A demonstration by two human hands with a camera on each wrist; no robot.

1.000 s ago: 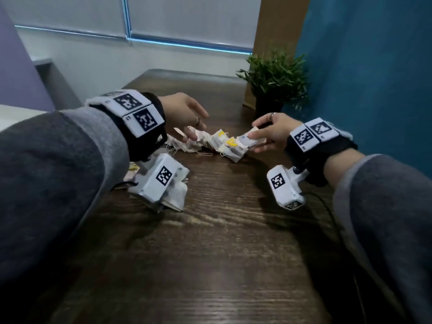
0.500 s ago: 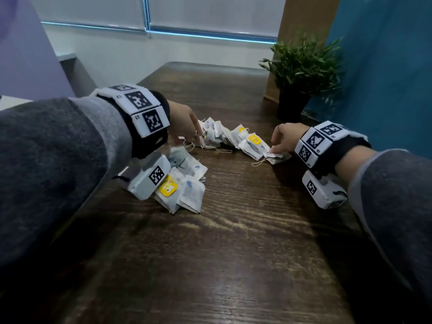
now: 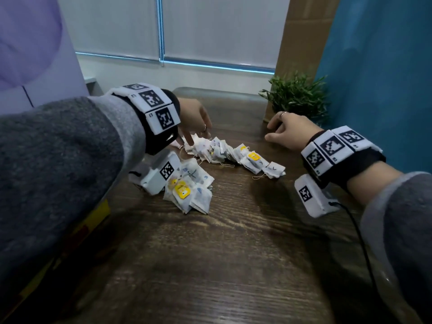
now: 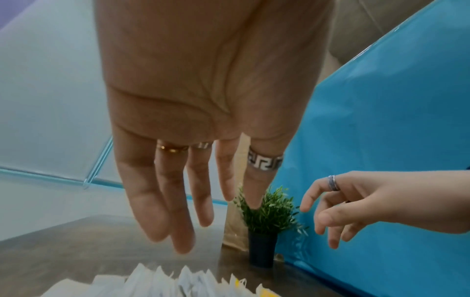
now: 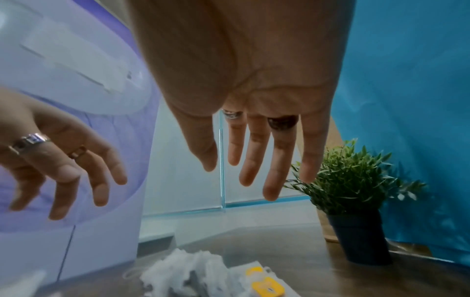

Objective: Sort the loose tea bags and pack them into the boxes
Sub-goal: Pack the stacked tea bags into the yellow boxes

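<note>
A row of loose white tea bags (image 3: 236,155) with strings, some with yellow tags, lies across the middle of the dark wooden table (image 3: 210,265). A second small heap of tea bags (image 3: 189,190) sits nearer me on the left. My left hand (image 3: 194,127) hovers with straight fingers over the row's left end and holds nothing; the left wrist view shows its fingers (image 4: 162,211) spread above the bags (image 4: 183,281). My right hand (image 3: 287,129) is raised to the right of the row, fingers relaxed and empty (image 5: 259,156). A yellow box (image 3: 93,220) peeks out under my left sleeve.
A small green plant in a dark pot (image 3: 297,99) stands at the back right against a blue wall (image 3: 378,78). A cable (image 3: 360,242) trails from my right wrist camera over the table. A window (image 3: 163,29) is behind.
My right hand let go of the tea bag it was pinching at the row's right end and lifted away to the right. My left hand opened over the row's left end.
</note>
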